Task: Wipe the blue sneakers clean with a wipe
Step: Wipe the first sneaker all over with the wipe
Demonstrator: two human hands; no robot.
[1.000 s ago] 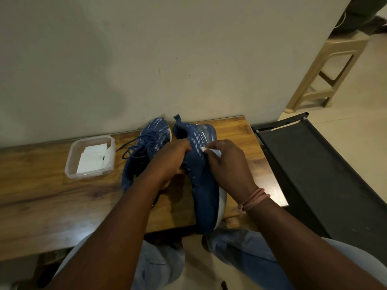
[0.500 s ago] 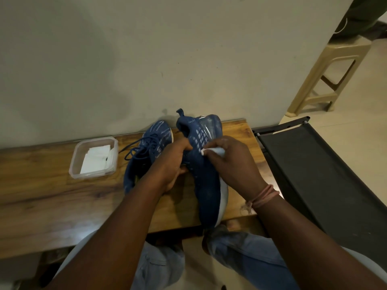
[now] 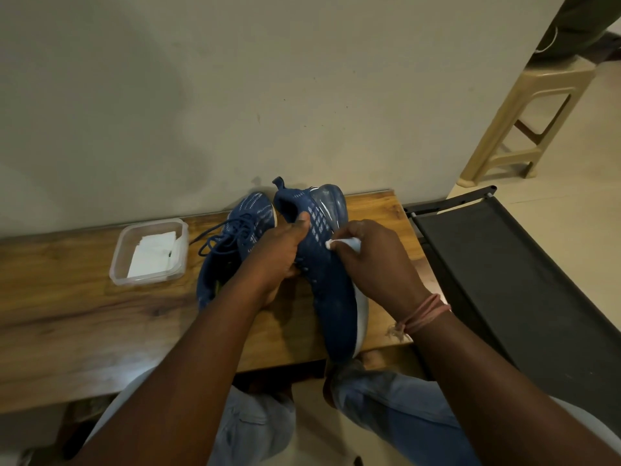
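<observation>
left hand [image 3: 279, 253] gripping held sneaker [image 3: 331, 280], tilting it more upright than before | right hand [image 3: 373, 260] pinching wipe [image 3: 342, 244], rubbing the side | second sneaker [image 3: 232, 243] waiting on tabletop [image 3: 67, 314]

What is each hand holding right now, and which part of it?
The left hand grips the tilted blue sneaker at its collar, thumb on the side. The right hand pinches a folded white wipe in its fingers against the sneaker's side.

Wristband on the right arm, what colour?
Pink: thin cords round the right wrist, wristband, frayed knot at one end. Head view.
</observation>
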